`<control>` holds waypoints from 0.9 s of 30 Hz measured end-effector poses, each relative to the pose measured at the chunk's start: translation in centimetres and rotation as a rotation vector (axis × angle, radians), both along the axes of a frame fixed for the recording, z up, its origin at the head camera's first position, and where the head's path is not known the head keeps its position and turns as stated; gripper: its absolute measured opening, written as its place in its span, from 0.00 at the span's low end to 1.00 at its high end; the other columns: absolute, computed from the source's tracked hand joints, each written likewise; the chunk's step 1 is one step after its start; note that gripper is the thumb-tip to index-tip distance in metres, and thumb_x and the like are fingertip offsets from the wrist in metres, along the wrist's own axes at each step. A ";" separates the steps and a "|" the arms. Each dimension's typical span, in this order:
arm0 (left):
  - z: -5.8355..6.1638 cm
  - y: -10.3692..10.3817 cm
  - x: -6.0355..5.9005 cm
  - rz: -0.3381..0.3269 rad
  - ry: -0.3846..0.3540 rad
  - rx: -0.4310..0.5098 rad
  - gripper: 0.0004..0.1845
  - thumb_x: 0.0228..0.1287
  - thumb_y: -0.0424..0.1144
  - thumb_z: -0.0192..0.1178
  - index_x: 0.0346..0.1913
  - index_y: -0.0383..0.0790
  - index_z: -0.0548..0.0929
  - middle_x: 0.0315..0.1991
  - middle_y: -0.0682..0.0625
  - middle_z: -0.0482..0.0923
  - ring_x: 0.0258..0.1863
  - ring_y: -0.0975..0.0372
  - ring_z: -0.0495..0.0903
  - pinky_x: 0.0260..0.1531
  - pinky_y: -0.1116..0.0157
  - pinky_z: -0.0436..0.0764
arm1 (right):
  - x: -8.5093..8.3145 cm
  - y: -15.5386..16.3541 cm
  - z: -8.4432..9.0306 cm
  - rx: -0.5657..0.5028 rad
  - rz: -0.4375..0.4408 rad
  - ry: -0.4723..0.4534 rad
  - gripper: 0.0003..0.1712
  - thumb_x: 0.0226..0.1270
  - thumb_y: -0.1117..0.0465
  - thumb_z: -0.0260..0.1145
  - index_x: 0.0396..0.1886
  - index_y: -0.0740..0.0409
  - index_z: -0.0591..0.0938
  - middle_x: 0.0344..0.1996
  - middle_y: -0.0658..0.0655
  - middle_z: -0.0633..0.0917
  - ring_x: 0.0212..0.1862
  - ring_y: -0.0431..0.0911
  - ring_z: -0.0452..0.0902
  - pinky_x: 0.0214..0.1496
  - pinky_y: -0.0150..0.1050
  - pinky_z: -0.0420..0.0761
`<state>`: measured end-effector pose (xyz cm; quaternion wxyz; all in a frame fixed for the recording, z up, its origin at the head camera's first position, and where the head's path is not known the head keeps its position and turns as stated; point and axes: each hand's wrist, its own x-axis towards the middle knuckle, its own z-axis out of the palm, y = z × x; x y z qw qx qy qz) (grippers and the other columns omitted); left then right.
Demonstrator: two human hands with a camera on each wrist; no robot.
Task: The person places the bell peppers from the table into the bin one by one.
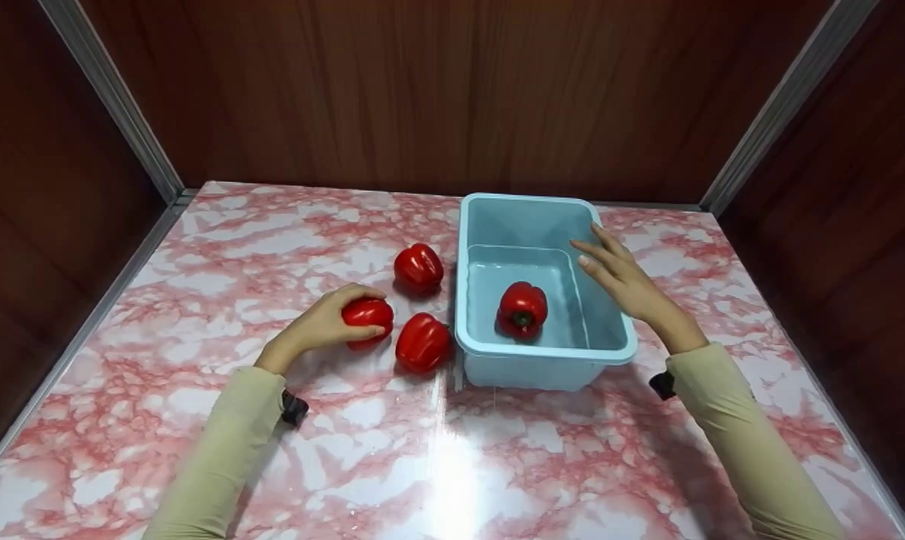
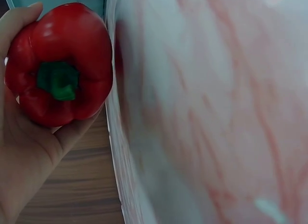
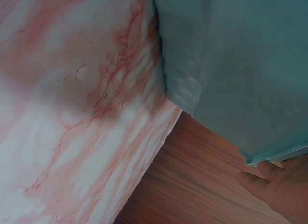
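While my left hand (image 1: 325, 324) grasps a red pepper (image 1: 367, 313), right hand (image 1: 623, 279) rests on the tub (image 1: 546, 358).
R fingers straight on tub's right rim; another pepper (image 1: 522, 308) inside, 2 more by its left wall.

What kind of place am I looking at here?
Probably a staged recording booth, not a real kitchen: a pink marble-patterned tabletop walled by dark wood-grain panels, holding only red bell peppers and a light-blue plastic tub.
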<state>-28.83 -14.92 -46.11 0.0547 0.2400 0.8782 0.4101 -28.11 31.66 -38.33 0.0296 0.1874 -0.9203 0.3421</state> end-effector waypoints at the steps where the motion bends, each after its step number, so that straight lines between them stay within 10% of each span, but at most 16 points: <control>1: 0.1 0.1 0.0 0.006 0.002 0.000 0.32 0.47 0.58 0.68 0.56 0.52 0.75 0.54 0.54 0.73 0.52 0.58 0.74 0.52 0.55 0.74 | 0.0 0.0 0.0 0.001 0.002 0.000 0.29 0.71 0.44 0.48 0.67 0.51 0.67 0.73 0.58 0.45 0.73 0.58 0.35 0.66 0.67 0.40; 27: 1.6 1.0 -0.3 -0.006 0.087 0.034 0.30 0.48 0.57 0.68 0.56 0.56 0.75 0.55 0.56 0.73 0.53 0.57 0.73 0.52 0.52 0.74 | 0.0 0.0 0.1 -0.005 0.020 -0.025 0.30 0.71 0.44 0.49 0.68 0.51 0.66 0.73 0.57 0.44 0.73 0.56 0.35 0.67 0.66 0.41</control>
